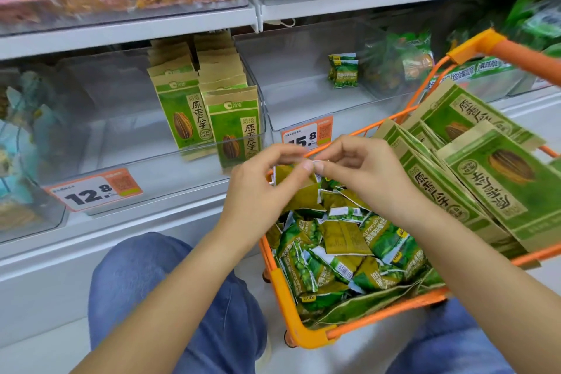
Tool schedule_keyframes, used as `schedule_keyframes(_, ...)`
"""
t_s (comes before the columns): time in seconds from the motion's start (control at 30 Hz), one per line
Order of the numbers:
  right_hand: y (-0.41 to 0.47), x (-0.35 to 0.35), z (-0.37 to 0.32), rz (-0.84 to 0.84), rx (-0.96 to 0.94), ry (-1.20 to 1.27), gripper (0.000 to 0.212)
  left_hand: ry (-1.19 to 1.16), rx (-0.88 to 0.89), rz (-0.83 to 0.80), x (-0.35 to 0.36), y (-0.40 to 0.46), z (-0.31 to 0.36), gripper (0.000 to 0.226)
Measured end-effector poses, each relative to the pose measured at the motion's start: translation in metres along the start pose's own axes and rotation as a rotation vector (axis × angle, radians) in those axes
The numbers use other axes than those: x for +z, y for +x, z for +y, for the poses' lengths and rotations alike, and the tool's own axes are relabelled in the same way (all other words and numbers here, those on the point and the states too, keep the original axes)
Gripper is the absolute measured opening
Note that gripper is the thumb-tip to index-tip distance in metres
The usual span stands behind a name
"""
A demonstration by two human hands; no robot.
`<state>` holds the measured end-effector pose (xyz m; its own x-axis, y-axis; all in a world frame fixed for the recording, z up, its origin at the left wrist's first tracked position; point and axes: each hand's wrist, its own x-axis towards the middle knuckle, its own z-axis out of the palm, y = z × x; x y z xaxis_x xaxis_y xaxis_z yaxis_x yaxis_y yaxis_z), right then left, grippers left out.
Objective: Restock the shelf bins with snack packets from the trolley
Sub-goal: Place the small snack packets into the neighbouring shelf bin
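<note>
At the bottom of the frame, blue denim knees (170, 291) frame the orange wire trolley basket (291, 313). Above its near left corner, in the middle of the picture, the two hands meet: the left hand (261, 188) and the right hand (364, 173) each pinch the white top edge of one small olive-green snack packet (299, 188), fingertips almost touching. Its print is blurred and cannot be read.

Below them the basket holds a loose heap of small green pea packets (340, 255); barcodes and scraps of Latin lettering show, too small to make out. On the right of the basket lie large kraft-and-green sunflower seed bags (498, 179), upside down to the camera, with Chinese characters and a striped seed drawn on them; the right edge cuts some off.

Farther back, centre left, a clear plastic shelf bin (136, 143) holds matching seed bags (212, 112) standing upright, marked 原香瓜子, behind an orange price tag reading 12.8 (94, 190). The next clear bin to the right (303, 70) holds a single small green packet (343, 70); its tag reads 15.8 (306, 133), partly hidden by fingers. The upper shelf bins are blurred and cut off.
</note>
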<state>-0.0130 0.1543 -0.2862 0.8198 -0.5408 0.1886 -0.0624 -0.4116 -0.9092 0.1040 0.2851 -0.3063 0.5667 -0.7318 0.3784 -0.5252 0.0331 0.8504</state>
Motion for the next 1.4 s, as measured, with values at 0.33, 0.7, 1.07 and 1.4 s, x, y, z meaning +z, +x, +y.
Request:
schedule_keyframes(0.33,-0.001,0.005,0.010,0.127,0.028,0.111,0.015,-0.347,-0.207,0.032,0.006,0.007,-0.012,0.015)
schedule_keyframes(0.7,-0.003,-0.006,0.010,-0.147,0.568,0.400,0.071,-0.441,-0.034,0.067,0.008,0.011,-0.015,0.015)
schedule_keyframes(1.07,-0.005,-0.008,0.015,0.018,0.311,0.350,0.023,-0.351,-0.136,-0.076,0.009,0.016,-0.006,0.047)
schedule_keyframes(1.4,0.021,-0.040,0.016,0.153,0.285,0.359,0.008,-0.256,-0.230,-0.223,0.028,0.068,0.010,0.016)
